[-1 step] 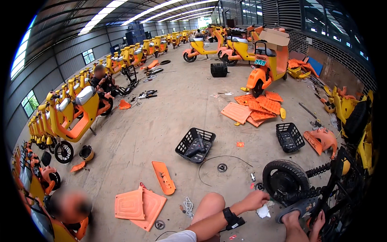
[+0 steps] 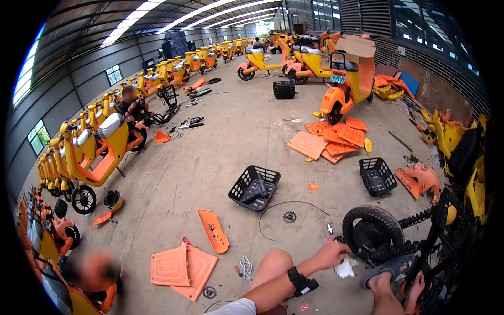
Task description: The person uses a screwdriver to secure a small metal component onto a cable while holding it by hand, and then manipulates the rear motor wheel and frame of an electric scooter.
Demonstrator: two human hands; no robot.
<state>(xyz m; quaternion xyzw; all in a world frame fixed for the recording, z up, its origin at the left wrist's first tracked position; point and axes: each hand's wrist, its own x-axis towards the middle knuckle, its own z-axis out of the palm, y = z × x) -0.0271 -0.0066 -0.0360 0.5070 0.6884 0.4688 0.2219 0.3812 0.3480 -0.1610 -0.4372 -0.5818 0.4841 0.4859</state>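
My left hand (image 2: pixel 331 255), with a black band on its wrist, reaches across from the lower edge to the near side of the scooter's rear wheel (image 2: pixel 367 236). Its fingers are curled together in a pinch; whatever lies between them is too small to make out. Just below the fingertips is a crumpled white scrap (image 2: pixel 344 270). My right hand (image 2: pixel 416 289) is low on the right against the black scooter frame (image 2: pixel 433 262), its fingers partly hidden. A coil spring (image 2: pixel 416 217) joins the wheel area to the frame. My sandalled foot (image 2: pixel 382 281) stands between the hands.
A black basket (image 2: pixel 242 179) holds a power drill (image 2: pixel 256 189); another basket (image 2: pixel 378 177) stands right. A sprocket (image 2: pixel 290 216), cable (image 2: pixel 261 223), chain (image 2: pixel 245 268) and orange panels (image 2: pixel 169 265) lie on the floor. Yellow scooters (image 2: pixel 100 149) line the left, where a person (image 2: pixel 131 107) sits.
My left hand has shifted very slightly left beside the wheel, its fingers still curled. The right hand has hardly moved.
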